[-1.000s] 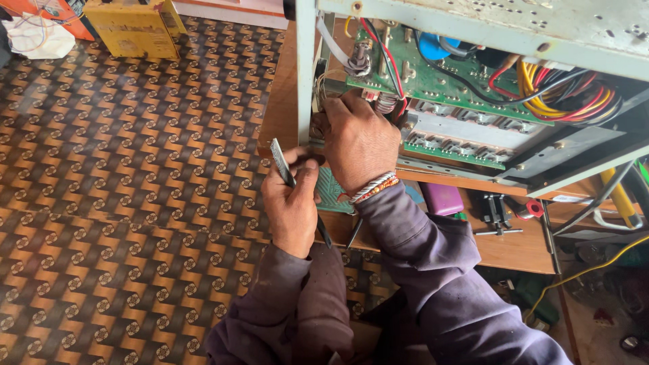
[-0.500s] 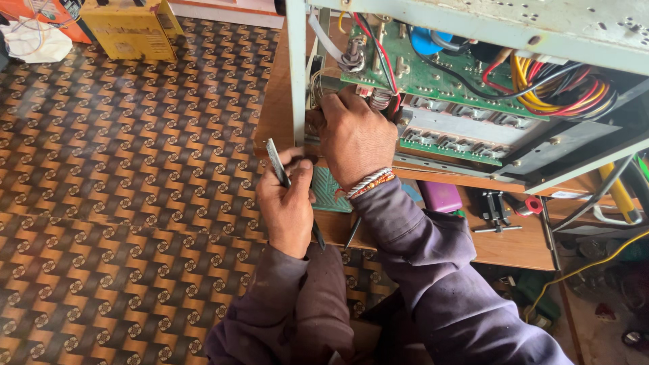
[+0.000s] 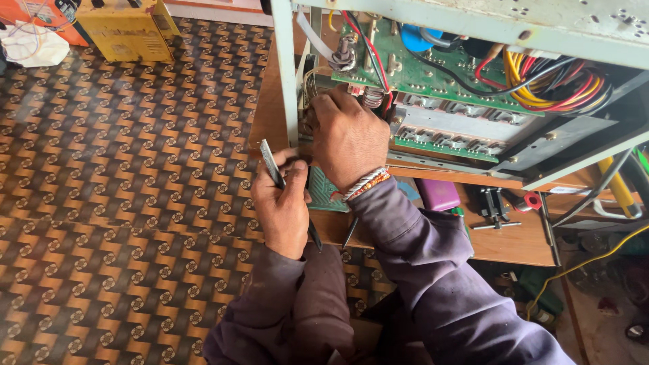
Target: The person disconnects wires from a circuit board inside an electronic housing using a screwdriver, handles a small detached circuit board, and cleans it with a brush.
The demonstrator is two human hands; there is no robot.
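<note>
While the right hand [image 3: 348,138] pinches wires [image 3: 309,88] beside the circuit board [image 3: 433,74], the left hand [image 3: 280,206], clamped on pliers [image 3: 272,162], could slip and nick neighbouring leads.

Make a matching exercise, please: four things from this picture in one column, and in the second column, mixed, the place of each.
Things:
1. left hand
2. right hand
3. yellow box
4. purple block

Places:
A. on the wooden bench, under the metal frame
B. on the patterned floor, top left of the view
C. inside the open machine, at the corner of the green circuit board
D. at the edge of the bench, with a thin flat tool in its grip

Pairs: 1-D, 2-C, 3-B, 4-A
</note>
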